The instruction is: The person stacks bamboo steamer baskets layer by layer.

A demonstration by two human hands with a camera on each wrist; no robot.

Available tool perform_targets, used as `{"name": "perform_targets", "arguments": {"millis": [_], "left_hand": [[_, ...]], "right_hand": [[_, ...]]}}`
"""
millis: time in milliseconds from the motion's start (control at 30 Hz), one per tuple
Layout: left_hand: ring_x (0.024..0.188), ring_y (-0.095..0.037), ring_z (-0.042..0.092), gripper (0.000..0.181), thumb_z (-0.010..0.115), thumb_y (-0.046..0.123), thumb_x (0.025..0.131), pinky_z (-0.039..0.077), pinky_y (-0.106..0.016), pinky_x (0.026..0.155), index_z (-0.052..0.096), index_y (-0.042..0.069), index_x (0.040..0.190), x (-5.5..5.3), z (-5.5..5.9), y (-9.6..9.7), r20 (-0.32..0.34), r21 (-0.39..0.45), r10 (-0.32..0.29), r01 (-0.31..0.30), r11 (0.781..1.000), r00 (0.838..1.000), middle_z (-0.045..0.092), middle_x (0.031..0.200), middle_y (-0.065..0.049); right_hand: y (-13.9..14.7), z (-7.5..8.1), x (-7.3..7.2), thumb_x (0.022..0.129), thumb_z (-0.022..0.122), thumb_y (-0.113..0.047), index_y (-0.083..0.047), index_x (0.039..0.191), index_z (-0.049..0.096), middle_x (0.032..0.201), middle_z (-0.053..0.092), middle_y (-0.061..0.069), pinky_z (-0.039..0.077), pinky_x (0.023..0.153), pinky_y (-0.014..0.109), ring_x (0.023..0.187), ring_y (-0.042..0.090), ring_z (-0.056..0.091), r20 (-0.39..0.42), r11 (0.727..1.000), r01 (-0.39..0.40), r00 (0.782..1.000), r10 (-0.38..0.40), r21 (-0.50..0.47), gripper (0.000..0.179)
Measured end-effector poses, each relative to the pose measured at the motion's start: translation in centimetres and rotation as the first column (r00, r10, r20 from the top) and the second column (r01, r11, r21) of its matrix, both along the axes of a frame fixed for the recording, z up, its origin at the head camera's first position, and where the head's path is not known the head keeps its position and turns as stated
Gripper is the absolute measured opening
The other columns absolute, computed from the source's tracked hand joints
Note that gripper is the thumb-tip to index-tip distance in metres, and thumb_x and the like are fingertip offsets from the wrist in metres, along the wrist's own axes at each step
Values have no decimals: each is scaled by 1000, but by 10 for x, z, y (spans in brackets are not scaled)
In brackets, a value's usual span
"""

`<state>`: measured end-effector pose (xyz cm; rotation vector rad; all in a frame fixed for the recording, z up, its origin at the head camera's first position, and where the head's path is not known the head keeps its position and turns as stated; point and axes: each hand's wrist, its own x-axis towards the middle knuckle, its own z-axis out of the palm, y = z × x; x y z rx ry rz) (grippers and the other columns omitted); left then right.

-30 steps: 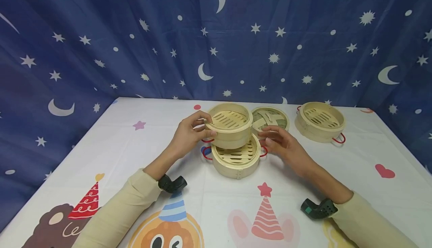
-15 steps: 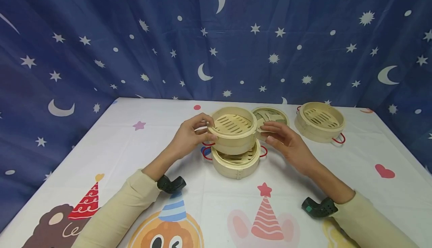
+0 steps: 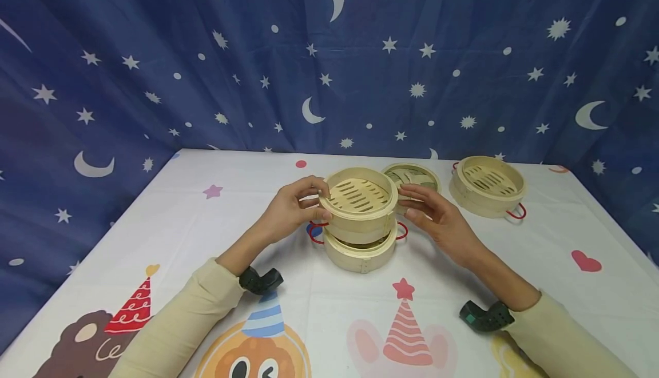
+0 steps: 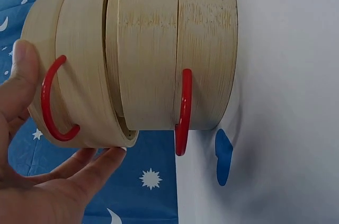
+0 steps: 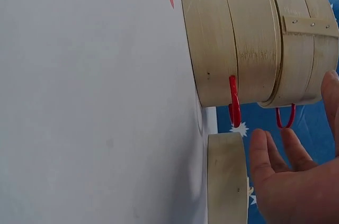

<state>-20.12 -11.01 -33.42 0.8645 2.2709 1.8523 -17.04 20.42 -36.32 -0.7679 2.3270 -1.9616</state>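
Observation:
Two round bamboo steamer baskets stand one over the other in the middle of the table. My left hand [image 3: 288,209] grips the upper basket [image 3: 360,226] at its left rim, thumb on the near side. In the left wrist view this upper basket [image 4: 79,65] sits slightly tilted and off-centre against the lower basket [image 4: 206,49]. Red loop handles stick out from their sides. My right hand [image 3: 440,221] is at the upper basket's right side with fingers loosely bent; in the right wrist view its fingers [image 5: 291,152] are apart from the basket. Whether its thumb touches is unclear.
A woven bamboo lid [image 3: 412,175] lies just behind the stack, partly hidden by the right hand. Another steamer basket [image 3: 489,192] with red handles stands at the back right. The white cloth [image 3: 206,223] has printed party figures; a dark blue star curtain [image 3: 360,52] hangs behind.
The upper basket, in my left hand, has come nearer and a little right and down, now covering most of the lower basket's opening. My right hand has moved only slightly.

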Motion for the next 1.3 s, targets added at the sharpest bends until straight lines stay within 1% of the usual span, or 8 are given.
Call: {"name": "perform_targets", "arguments": {"millis": [167, 333, 600, 833, 1000, 1167, 1300], "left_hand": [[115, -23, 54, 31, 77, -1, 77, 46, -32, 98, 57, 2, 101, 0, 0, -1, -11, 2, -24, 24, 1000, 1000, 52, 121, -15], [117, -22, 52, 32, 77, -1, 77, 46, -32, 98, 58, 2, 102, 0, -1, -1, -12, 0, -32, 32, 999, 999, 52, 121, -15], [126, -19, 46, 32, 78, -2, 76, 45, -32, 99, 59, 1, 102, 1, -2, -1, -12, 3, -43, 43, 999, 999, 52, 126, -12], [127, -21, 45, 33, 78, -2, 76, 44, -33, 100, 59, 2, 102, 1, -1, -1, -16, -1, -48, 48, 999, 999, 51, 129, -12], [129, -21, 43, 33, 79, -2, 75, 43, -34, 100, 59, 2, 101, 2, -1, -2, -16, -16, -42, 41, 999, 999, 50, 131, -11], [130, -20, 42, 33, 81, 1, 74, 44, -35, 100, 60, 4, 100, 2, 0, -2, -30, -35, -29, 27, 999, 999, 52, 131, -9], [131, -18, 40, 33, 81, 2, 74, 44, -35, 100, 61, 5, 99, 1, 1, -1, -36, -36, -30, 29, 999, 999, 54, 128, -8]], "right_hand": [[1, 0, 0, 97, 54, -4, -8, 144, 39, 141, 42, 10, 46, 96, 26, 127, 31, 45, 21, 1000, -7, 1000, 7, 13, 49], [1, 0, 0, 97, 55, -5, -8, 145, 39, 145, 38, 8, 46, 96, 27, 127, 23, 45, 44, 1000, -28, 999, 28, 2, 50], [0, 0, 0, 96, 57, -6, -12, 145, 39, 146, 37, 6, 47, 96, 28, 128, 23, 44, 51, 1000, -23, 998, 23, 7, 52], [0, -2, -1, 96, 57, -6, -12, 145, 39, 146, 37, 6, 47, 95, 27, 128, 24, 44, 28, 1000, -16, 999, 16, 21, 52], [-1, -1, 0, 96, 58, -6, -13, 145, 40, 146, 37, 6, 48, 94, 28, 127, 25, 45, 23, 1000, -8, 1000, 8, 29, 53], [-2, 0, 0, 95, 59, -5, -13, 145, 40, 145, 37, 6, 48, 93, 27, 125, 24, 46, 24, 999, 1, 1000, -2, 32, 54], [-2, 0, 1, 94, 59, -4, -13, 145, 40, 145, 37, 6, 49, 93, 27, 125, 24, 46, 20, 999, 4, 1000, -5, 37, 54]]}}
